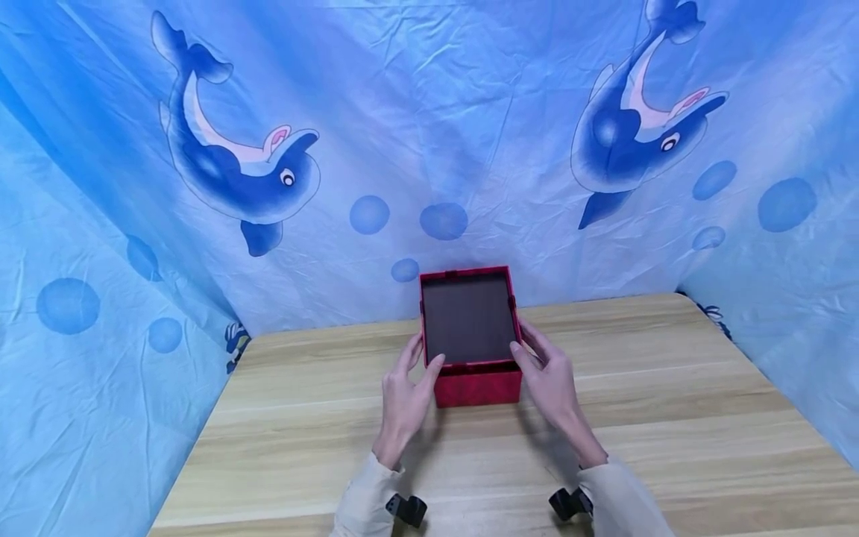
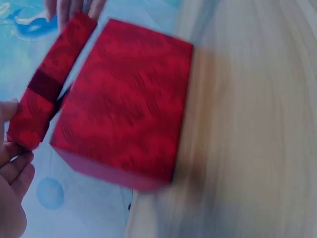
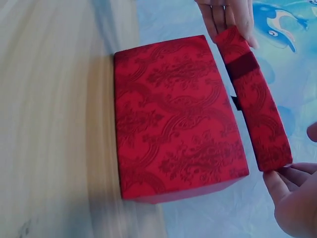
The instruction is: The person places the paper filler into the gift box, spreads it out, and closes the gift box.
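A red patterned fabric box (image 1: 478, 389) stands on the table. Just above it, a thin gap apart, is its red-rimmed lid (image 3: 262, 116), whose face is dark in the head view. My left hand (image 1: 406, 388) grips the lid's left side, thumb over the near rim. On the opposite side my right hand (image 1: 552, 377) holds the lid the same way. Both wrist views show a dark ribbon strip (image 2: 44, 85) on the lid's side wall. A small dark tab (image 3: 236, 102) shows in the gap between lid and box.
The wooden table (image 1: 288, 418) extends to both sides of the box. Behind it hangs a blue curtain (image 1: 510, 246) with dolphins and bubbles, and its folds also border the table's left and right edges.
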The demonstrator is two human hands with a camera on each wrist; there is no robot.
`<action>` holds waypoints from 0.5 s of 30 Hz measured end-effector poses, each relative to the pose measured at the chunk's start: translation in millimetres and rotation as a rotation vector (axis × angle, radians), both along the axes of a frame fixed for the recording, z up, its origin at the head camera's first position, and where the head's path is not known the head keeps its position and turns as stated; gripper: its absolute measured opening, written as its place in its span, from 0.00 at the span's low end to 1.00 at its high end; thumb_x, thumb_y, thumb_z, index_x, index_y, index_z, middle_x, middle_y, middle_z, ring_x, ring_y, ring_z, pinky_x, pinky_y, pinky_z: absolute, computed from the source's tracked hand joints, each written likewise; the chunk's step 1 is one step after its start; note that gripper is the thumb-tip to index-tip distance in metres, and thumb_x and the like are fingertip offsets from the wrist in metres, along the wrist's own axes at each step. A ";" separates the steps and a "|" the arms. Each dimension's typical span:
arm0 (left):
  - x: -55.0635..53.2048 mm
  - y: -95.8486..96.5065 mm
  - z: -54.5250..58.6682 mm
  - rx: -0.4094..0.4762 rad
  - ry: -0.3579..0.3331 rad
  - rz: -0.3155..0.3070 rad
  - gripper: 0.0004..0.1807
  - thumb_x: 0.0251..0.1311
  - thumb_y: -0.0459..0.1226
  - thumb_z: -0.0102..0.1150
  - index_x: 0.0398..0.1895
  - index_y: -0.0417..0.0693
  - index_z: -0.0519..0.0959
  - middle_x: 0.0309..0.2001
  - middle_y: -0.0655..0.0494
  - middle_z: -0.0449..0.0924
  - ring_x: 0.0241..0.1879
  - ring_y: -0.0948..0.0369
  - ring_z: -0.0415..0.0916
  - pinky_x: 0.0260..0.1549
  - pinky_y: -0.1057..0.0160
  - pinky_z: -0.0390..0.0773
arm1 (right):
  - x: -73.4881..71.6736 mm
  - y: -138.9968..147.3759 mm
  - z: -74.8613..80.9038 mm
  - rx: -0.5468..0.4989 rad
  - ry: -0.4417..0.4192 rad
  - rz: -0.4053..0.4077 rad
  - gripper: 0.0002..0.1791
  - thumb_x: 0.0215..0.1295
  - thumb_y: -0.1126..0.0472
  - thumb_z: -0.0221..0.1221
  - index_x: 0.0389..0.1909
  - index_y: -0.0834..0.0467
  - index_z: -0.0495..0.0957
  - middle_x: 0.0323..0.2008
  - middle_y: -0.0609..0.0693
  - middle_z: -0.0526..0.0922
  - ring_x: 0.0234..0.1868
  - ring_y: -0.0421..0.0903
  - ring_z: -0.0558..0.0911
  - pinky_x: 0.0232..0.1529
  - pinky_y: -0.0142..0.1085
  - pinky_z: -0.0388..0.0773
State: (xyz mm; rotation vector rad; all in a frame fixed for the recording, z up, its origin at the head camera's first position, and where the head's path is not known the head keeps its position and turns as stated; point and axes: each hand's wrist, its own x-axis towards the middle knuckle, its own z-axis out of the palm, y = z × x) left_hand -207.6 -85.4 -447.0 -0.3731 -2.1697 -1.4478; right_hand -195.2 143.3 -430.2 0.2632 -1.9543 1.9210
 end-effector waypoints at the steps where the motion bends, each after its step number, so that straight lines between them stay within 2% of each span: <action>1: -0.1 0.6 0.3 0.013 0.010 -0.007 0.33 0.68 0.45 0.69 0.73 0.44 0.73 0.65 0.47 0.78 0.63 0.51 0.77 0.63 0.46 0.74 | -0.7 -1.3 0.8 -0.014 0.012 -0.008 0.27 0.75 0.70 0.58 0.72 0.69 0.69 0.70 0.65 0.72 0.70 0.58 0.72 0.60 0.27 0.73; 6: -3.2 2.7 1.4 0.012 0.086 0.006 0.34 0.67 0.39 0.70 0.76 0.49 0.71 0.65 0.48 0.79 0.64 0.52 0.77 0.61 0.49 0.76 | -5.3 -6.3 4.9 -0.058 0.067 0.000 0.28 0.73 0.74 0.57 0.73 0.70 0.67 0.67 0.66 0.72 0.70 0.61 0.71 0.61 0.28 0.74; 11: -9.0 2.7 0.8 -0.018 0.148 0.033 0.34 0.67 0.35 0.69 0.75 0.46 0.71 0.64 0.46 0.79 0.63 0.49 0.76 0.59 0.46 0.78 | -10.3 -7.1 8.2 -0.030 0.101 0.039 0.33 0.71 0.74 0.57 0.76 0.69 0.62 0.62 0.68 0.68 0.69 0.64 0.69 0.61 0.27 0.74; 15: -11.9 2.5 0.9 0.021 0.144 -0.001 0.34 0.67 0.36 0.70 0.76 0.47 0.71 0.67 0.50 0.77 0.64 0.50 0.77 0.61 0.45 0.76 | -11.8 -5.9 8.3 -0.017 0.100 0.073 0.38 0.69 0.73 0.58 0.79 0.64 0.59 0.62 0.66 0.65 0.69 0.61 0.67 0.64 0.29 0.72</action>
